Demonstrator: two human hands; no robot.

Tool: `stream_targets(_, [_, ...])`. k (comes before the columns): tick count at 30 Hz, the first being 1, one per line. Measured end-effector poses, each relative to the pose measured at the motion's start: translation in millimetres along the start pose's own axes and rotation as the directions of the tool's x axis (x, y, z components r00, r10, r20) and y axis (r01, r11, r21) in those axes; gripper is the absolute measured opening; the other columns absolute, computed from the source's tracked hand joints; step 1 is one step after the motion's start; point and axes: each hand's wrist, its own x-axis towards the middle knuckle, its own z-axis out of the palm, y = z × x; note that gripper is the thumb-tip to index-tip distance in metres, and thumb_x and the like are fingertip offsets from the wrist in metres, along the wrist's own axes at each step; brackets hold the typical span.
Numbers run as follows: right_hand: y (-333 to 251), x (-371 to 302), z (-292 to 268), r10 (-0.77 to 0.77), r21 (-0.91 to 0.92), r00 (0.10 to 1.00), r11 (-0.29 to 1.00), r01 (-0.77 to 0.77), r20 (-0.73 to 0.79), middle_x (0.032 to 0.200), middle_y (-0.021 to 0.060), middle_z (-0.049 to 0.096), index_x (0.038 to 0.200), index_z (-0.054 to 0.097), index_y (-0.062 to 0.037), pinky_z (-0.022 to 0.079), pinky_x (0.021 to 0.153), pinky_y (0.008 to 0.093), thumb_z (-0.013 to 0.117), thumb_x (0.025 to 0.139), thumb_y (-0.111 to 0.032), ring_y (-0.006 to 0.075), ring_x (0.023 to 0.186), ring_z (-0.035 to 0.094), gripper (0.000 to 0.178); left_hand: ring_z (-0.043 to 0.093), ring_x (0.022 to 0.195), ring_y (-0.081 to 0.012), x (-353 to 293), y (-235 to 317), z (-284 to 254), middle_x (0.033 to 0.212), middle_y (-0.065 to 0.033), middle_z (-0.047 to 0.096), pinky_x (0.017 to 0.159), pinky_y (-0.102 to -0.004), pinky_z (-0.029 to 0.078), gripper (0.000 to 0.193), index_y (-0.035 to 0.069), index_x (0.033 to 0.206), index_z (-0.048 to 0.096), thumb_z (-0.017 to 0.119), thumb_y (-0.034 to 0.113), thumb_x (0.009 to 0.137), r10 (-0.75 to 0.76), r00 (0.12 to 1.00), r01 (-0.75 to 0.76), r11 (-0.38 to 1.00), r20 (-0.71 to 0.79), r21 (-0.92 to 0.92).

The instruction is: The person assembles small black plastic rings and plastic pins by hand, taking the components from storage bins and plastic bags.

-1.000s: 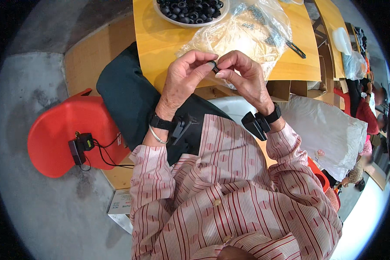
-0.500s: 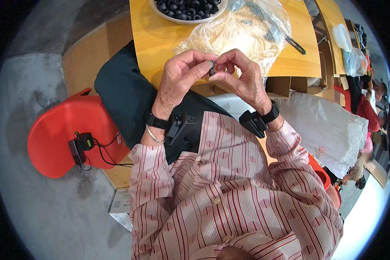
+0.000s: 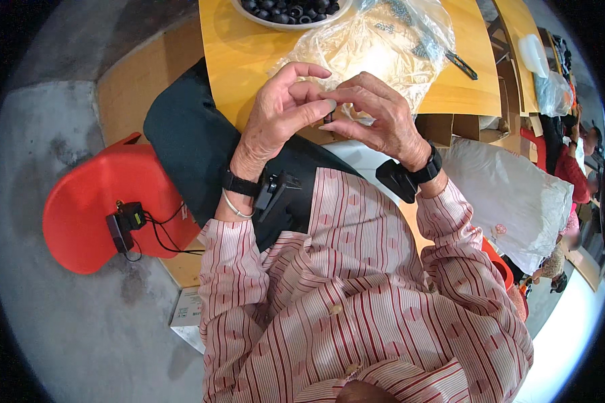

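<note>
Over the table's near edge, my two hands meet at a small black part (image 3: 328,117), short and dark, mostly covered by fingers. My right hand (image 3: 376,111) pinches it between thumb and fingertips. The thumb of my left hand (image 3: 279,114) presses at its upper end, its index finger lifted away and the other fingers curled; their grip is partly hidden. Just beyond the hands lies a crumpled clear plastic bag (image 3: 343,50) with some dark pieces in it. A white bowl (image 3: 294,27) full of black ring-like parts stands at the far left of the table.
The yellow wooden table (image 3: 238,74) ends close before my lap. A black-handled cutter (image 3: 462,66) lies right of the bag. A red stool (image 3: 104,195) with a cabled black device stands at left, a big white sack (image 3: 497,195) at right. Other people sit at the far right.
My left index finger has lifted off the black part, and its thumb now presses there. The right hand has turned slightly over the part. The view has shifted a little.
</note>
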Motion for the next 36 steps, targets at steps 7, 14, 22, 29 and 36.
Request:
stream_targets(7, [8,-2,3,-0.016,0.001,1.0,1.0,0.016,0.01,0.087,0.0085,0.06,0.097,0.061,-0.004,0.05,0.071,0.0341,0.076,0.071,-0.019,0.0266,0.08,0.06,0.033,0.059,0.079,-0.0074,4,-9,-1,0.086,-0.0045,0.064,0.072,-0.0199,0.046,0.036,0.0,0.118,0.049,0.062,0.006,0.085,-0.047,0.999,0.048,0.997,0.014,-0.063])
stream_targets(14, [15,-5,9,-0.026,-0.008,0.999,1.0,0.025,-0.04,0.088,0.0044,0.061,0.096,0.063,-0.0065,0.046,0.056,0.0264,0.077,0.074,-0.02,0.0155,0.065,0.053,0.03,0.061,0.08,-0.0089,6,-18,-1,0.087,-0.0053,0.065,0.075,-0.0209,0.048,0.034,-0.001,0.117,0.051,0.062,0.006,0.085,-0.049,0.999,0.05,0.992,0.02,-0.113])
stream_targets(22, [15,-5,4,0.023,0.017,1.0,1.0,-0.023,-0.001,0.08,0.0076,0.058,0.09,0.061,-0.0049,0.049,0.066,0.0327,0.077,0.07,-0.021,0.0247,0.075,0.06,0.03,0.061,0.08,-0.0094,6,-15,4,0.088,-0.0056,0.065,0.075,-0.0218,0.048,0.032,0.0,0.116,0.053,0.062,0.009,0.087,-0.111,0.994,0.111,0.986,0.007,-0.124])
stream_targets(29, [16,-4,4,0.022,0.025,0.999,0.999,-0.021,-0.04,0.079,0.0067,0.058,0.089,0.061,-0.0047,0.049,0.065,0.0314,0.078,0.069,-0.023,0.023,0.074,0.06,0.032,0.058,0.078,-0.0064,6,-17,-6,0.09,-0.0045,0.066,0.071,-0.0198,0.044,0.028,0.003,0.112,0.057,0.062,0.018,0.089,-0.128,0.991,0.132,0.979,0.032,-0.157])
stream_targets(36, [20,-7,4,0.036,0.059,0.998,0.998,-0.034,-0.042,0.082,0.0066,0.058,0.091,0.062,-0.0044,0.049,0.067,0.0309,0.078,0.069,-0.021,0.0223,0.076,0.06,0.032,0.058,0.079,-0.0069,9,-21,-3,0.09,-0.0048,0.066,0.071,-0.0201,0.044,0.028,0.002,0.113,0.056,0.062,0.014,0.088,-0.098,0.995,0.097,0.985,0.006,-0.14])
